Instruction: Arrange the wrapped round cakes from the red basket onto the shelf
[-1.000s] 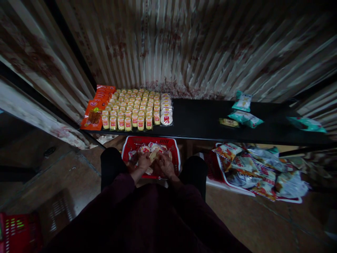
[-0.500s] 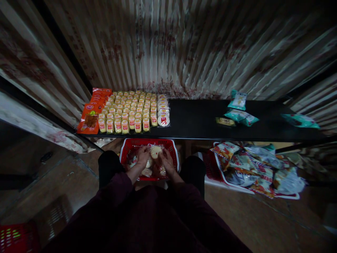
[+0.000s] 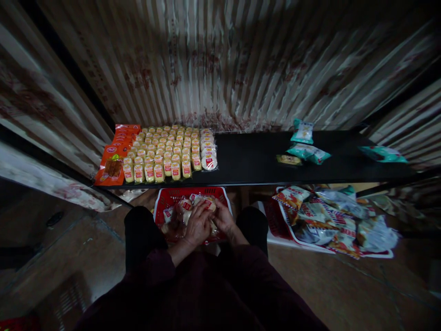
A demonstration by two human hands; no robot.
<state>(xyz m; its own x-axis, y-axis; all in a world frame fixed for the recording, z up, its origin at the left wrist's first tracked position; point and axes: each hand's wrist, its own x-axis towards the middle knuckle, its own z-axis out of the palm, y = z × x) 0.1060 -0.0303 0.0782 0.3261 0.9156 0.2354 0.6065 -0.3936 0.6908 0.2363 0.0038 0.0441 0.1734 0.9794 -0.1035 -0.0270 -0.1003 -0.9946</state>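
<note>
"Texture first: what was between those fingers?"

"A round packet (image 3: 209, 203), clear film with a red label, over the heap in the red basket (image 3: 167, 197). The right hand (image 3: 225, 218) gripped its side with curled fingers. The left hand (image 3: 198, 225) lay across its near edge; I couldn't tell whether it pinched."

"And the basket?"

"Pierced plastic, white-rimmed, between two dark-trousered knees (image 3: 143, 234). More glossy packets (image 3: 187, 216) lay loosely inside."

"What about the shelf (image 3: 248, 158)?"

"Smooth and black, running past the basket's far side. Flat orange pouches (image 3: 112, 161) overlapped at its left end, then came tight rows of stubby yellow packets (image 3: 160, 156), rounded on top, then one column of wrapped white discs (image 3: 208, 162). Well apart to the right lay crinkled teal bags (image 3: 308, 152)."

"The room?"

"Dim. Pleated, flower-printed cloth (image 3: 220, 69) hung behind, brown tiles (image 3: 310, 285) spread below, and a second basket (image 3: 276, 218), heaped with puffy bags (image 3: 315, 220), stood to the right."
</note>
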